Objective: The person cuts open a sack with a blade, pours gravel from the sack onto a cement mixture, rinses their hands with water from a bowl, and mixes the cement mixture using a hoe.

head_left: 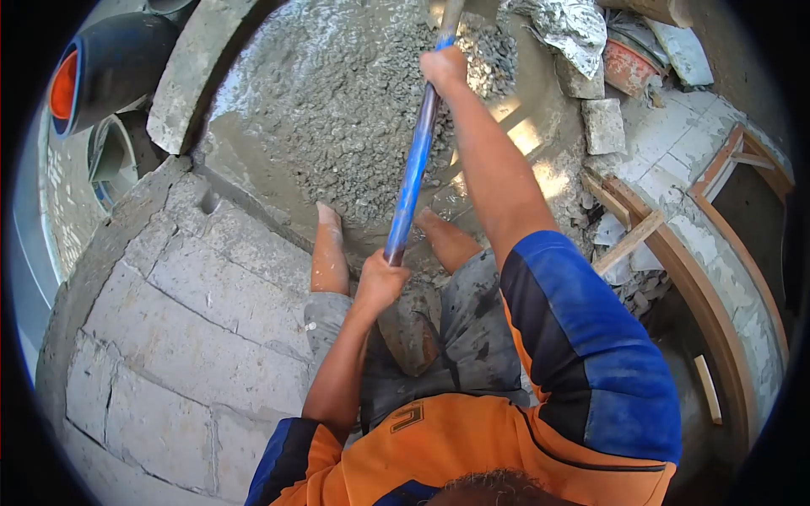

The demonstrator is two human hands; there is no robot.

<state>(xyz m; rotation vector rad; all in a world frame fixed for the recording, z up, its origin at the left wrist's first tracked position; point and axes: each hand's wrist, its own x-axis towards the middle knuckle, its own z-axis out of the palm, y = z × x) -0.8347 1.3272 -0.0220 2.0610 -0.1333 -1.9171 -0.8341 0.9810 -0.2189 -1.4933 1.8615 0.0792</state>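
Observation:
A long handle (412, 173), partly blue, runs from near my waist up to the top edge of the view. My left hand (382, 281) is wrapped round its lower end. Higher up, my right hand (444, 67) grips the same handle, with the arm stretched forward. Wet grey concrete mix (337, 110) spreads under and to the left of the handle, with loose gravel at the top. The tool's far end is out of view. My bare feet stand at the near edge of the mix.
A block wall (194, 337) lies at the left. A dark barrel (122, 67) and a curved concrete piece (198, 72) are at the upper left. On the right are a concrete block (602, 126), a red bucket (629, 69) and curved wooden frames (704, 299).

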